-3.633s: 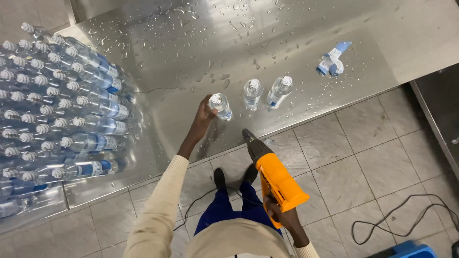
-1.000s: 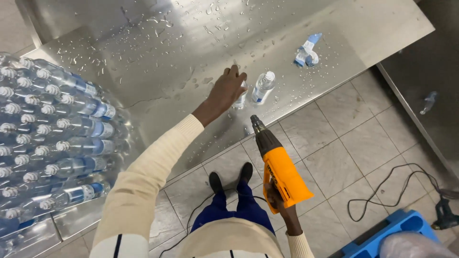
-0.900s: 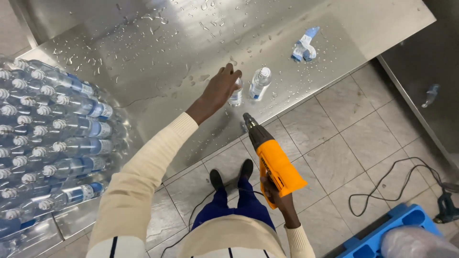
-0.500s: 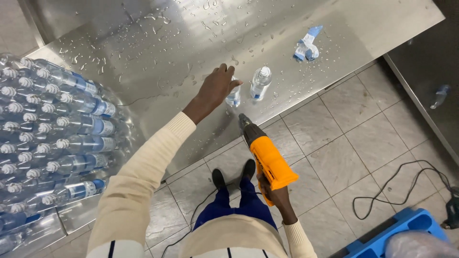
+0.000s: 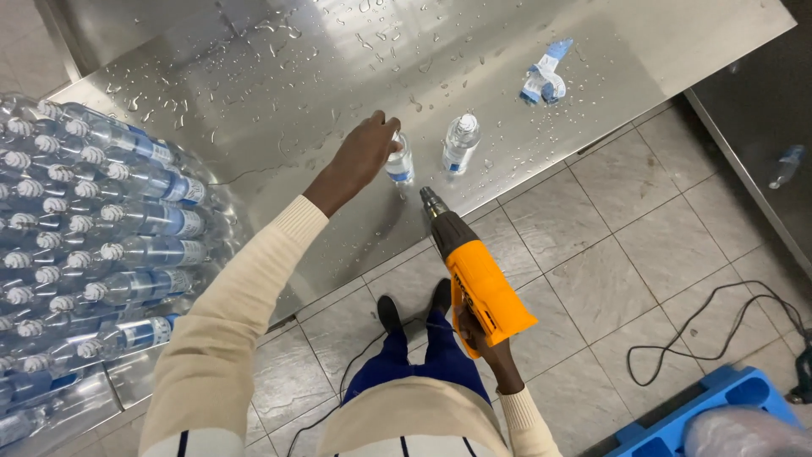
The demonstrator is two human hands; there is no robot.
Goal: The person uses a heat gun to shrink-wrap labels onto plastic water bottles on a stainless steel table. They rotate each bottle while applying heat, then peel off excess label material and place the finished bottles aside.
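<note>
One small clear bottle, blue-labelled, seemingly upright, under left hand.

A wet stainless-steel tabletop spreads across the upper view, beaded with water drops; grey square floor tiles lie below it; a black cable loops over the tiles; a blue plastic pallet sits at the lower right; the light is even and bright.

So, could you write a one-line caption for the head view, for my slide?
Left hand grips a small water bottle on a wet steel table while the right hand aims an orange heat gun at it.
</note>
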